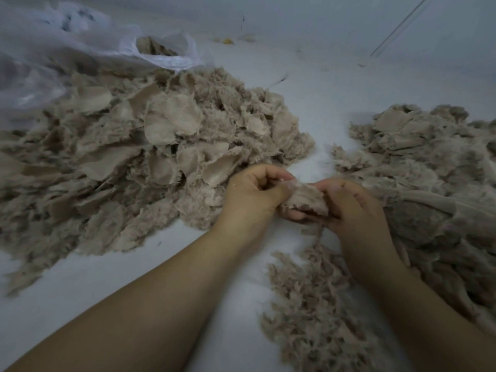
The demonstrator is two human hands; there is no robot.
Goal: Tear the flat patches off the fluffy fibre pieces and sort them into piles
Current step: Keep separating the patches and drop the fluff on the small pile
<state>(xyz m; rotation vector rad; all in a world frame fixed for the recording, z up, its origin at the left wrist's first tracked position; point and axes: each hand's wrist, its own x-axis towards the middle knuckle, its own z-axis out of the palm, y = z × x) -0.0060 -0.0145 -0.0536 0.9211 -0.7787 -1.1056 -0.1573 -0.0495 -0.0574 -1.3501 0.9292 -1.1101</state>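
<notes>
Fluff (316, 312) lies nearest, by the table's near edge. Both hands pinch one piece (306, 198) between them: left hand (252, 194) and right hand (351, 208) each clenched on a side. It looks light, soft and tearable; grip the patch edge. Piles flank them.

Pale grey-white across the worktop (322, 103), plain and unpatterned. Dull beige-taupe throughout the big pile (139, 157) at left, with smoother, lighter beige on its flat patches (171, 122), faintly ribbed with a fine woven texture. Same muted taupe in the right pile (429, 170) and the fluffy strip (308, 304) near the forearms, mottled with darker shadowed tufts. Beige too on the fibre piece (306, 198) between the hands. Translucent whitish plastic bag (161, 55), beige showing inside.
</notes>
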